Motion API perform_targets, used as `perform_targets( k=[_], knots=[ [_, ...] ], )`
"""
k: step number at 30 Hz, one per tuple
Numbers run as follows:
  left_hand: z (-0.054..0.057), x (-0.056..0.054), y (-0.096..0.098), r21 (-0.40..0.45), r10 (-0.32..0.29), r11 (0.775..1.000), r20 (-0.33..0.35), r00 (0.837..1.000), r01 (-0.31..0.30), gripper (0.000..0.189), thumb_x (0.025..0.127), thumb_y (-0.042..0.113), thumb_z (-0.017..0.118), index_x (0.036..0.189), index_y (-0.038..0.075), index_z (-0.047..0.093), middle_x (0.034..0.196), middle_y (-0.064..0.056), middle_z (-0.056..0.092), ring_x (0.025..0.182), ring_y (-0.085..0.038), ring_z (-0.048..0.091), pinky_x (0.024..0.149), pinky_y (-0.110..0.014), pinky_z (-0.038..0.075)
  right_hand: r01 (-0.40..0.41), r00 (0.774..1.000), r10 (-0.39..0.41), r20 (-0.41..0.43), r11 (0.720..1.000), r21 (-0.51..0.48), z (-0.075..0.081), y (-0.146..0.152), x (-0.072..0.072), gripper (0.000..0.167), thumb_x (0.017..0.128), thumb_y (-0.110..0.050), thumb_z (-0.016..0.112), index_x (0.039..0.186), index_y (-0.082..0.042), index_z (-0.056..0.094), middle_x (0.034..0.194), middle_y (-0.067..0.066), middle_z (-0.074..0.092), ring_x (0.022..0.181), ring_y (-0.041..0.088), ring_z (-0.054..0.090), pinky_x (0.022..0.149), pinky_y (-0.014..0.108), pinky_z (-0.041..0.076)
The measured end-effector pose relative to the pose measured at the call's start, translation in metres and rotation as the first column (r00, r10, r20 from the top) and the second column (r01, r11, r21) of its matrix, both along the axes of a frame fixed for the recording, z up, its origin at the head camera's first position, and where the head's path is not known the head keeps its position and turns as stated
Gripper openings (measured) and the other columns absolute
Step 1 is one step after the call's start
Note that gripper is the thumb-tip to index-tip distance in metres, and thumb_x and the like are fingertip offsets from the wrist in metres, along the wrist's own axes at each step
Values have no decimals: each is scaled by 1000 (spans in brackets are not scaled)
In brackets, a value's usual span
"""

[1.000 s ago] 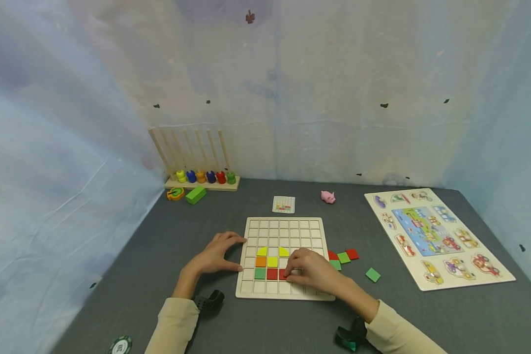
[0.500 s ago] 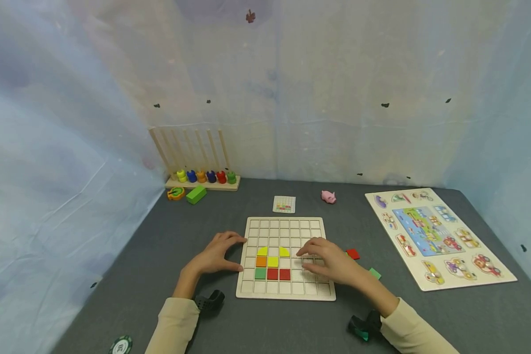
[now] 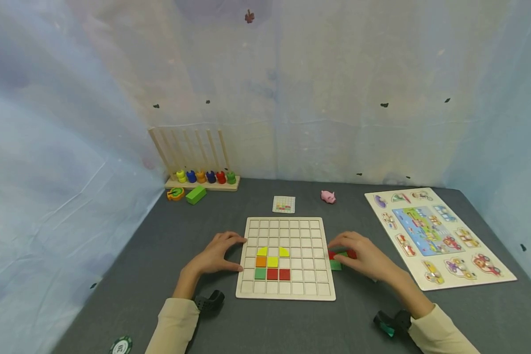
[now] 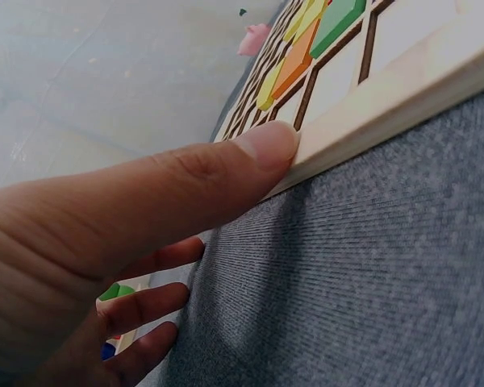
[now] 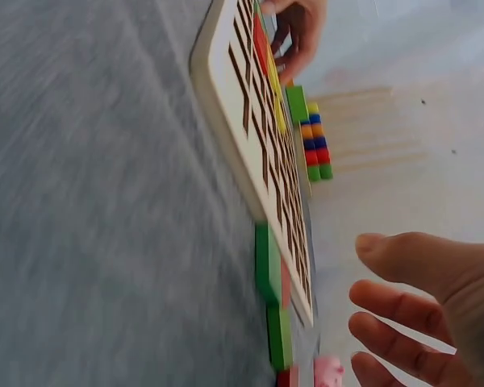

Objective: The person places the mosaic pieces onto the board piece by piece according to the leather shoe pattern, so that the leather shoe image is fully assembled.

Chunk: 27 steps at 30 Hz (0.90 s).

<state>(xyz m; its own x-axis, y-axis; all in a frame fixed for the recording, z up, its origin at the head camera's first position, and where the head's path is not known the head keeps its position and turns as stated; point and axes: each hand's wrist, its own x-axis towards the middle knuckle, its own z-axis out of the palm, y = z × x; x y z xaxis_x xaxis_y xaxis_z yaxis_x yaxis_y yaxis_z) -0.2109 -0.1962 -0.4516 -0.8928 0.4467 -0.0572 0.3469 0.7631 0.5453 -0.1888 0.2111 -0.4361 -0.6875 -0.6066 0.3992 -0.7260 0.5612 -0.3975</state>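
The pale wooden grid board (image 3: 307, 290) lies flat in the middle of the head view. Coloured tiles sit in its lower left cells: a green square (image 3: 260, 273), two red squares (image 3: 272, 274), an orange square (image 3: 261, 262), a yellow square (image 3: 272, 261) and two curved yellow pieces (image 3: 284, 252). My left hand (image 3: 217, 253) touches the board's left edge with thumb and fingertip. Off the right edge, my right hand (image 3: 366, 256) hovers with fingers apart over loose tiles, holding nothing. A green tile (image 3: 336, 265) and a red tile (image 3: 332, 255) show beside it; others are partly hidden.
Behind the board are a small pattern card (image 3: 284, 204) and a pink pig (image 3: 328, 196). A picture puzzle (image 3: 442, 238) lies at right. A peg rack (image 3: 203, 184) and green block (image 3: 196, 195) stand back left. A round chip (image 3: 121, 345) lies front left.
My right hand has let go of the red tile in the bottom coloured row and moved right, off the board, to above the loose tiles. The left hand has stayed put.
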Motion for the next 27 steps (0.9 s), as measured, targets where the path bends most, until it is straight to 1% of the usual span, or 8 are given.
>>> perform_targets(
  k=[5, 10, 15, 18, 21, 23, 27],
  knots=[
    [0, 0, 0, -1, 2, 1000, 2, 1000, -2, 73, 69, 40, 81, 132, 19, 52, 133, -4, 44, 122, -27, 33, 99, -53, 30, 30, 999, -31, 34, 999, 35, -2, 16, 3, 30, 79, -10, 74, 108, -12, 67, 107, -1, 62, 101, 17, 55, 81, 41, 46],
    [2, 1, 1, 6, -5, 1000, 2, 1000, 5, 73, 69, 40, 81, 132, 17, 52, 133, -5, 44, 122, -28, 33, 99, -54, 30, 64, 995, -71, 70, 993, 99, -4, 26, 6, 35, 78, -14, 76, 111, -12, 66, 108, -2, 61, 100, 16, 55, 81, 41, 46],
    [2, 1, 1, 6, -5, 1000, 8, 1000, 5, 73, 69, 40, 81, 132, 17, 52, 133, -5, 44, 122, -28, 33, 99, -54, 31, 107, 986, -121, 111, 986, 128, -3, 33, 9, 41, 76, -17, 77, 114, -9, 64, 107, 1, 57, 97, 19, 56, 80, 41, 47],
    [1, 1, 1, 5, -3, 1000, 9, 1000, 3, 73, 69, 40, 81, 132, 18, 52, 133, -5, 44, 122, -28, 33, 98, -54, 31, 138, 972, -161, 173, 980, 141, -2, 38, 12, 46, 76, -23, 78, 115, -8, 61, 105, 4, 55, 92, 20, 55, 76, 38, 47],
    [1, 0, 1, 3, -3, 1000, 9, 1000, 2, 73, 69, 41, 81, 132, 18, 52, 134, -5, 44, 122, -28, 33, 99, -54, 31, 177, 946, -216, 242, 969, 170, -1, 45, 15, 51, 74, -31, 79, 114, -8, 58, 100, 3, 53, 86, 17, 51, 73, 33, 45],
    [0, 0, 1, 0, -3, 1000, 7, 1000, 3, 73, 69, 41, 81, 132, 18, 52, 134, -5, 44, 122, -28, 33, 99, -53, 31, 189, 931, -238, 277, 963, 191, 0, 50, 17, 52, 73, -35, 79, 112, -9, 58, 95, 1, 51, 82, 13, 47, 69, 29, 42],
    [1, 0, 1, -2, 0, 1000, 7, 1000, 0, 73, 69, 40, 81, 132, 18, 52, 133, -5, 44, 122, -28, 34, 99, -54, 31, 162, 919, -218, 327, 968, 190, 1, 57, 20, 48, 73, -36, 79, 106, -8, 58, 82, -2, 48, 70, 8, 42, 61, 24, 35]
  ],
)
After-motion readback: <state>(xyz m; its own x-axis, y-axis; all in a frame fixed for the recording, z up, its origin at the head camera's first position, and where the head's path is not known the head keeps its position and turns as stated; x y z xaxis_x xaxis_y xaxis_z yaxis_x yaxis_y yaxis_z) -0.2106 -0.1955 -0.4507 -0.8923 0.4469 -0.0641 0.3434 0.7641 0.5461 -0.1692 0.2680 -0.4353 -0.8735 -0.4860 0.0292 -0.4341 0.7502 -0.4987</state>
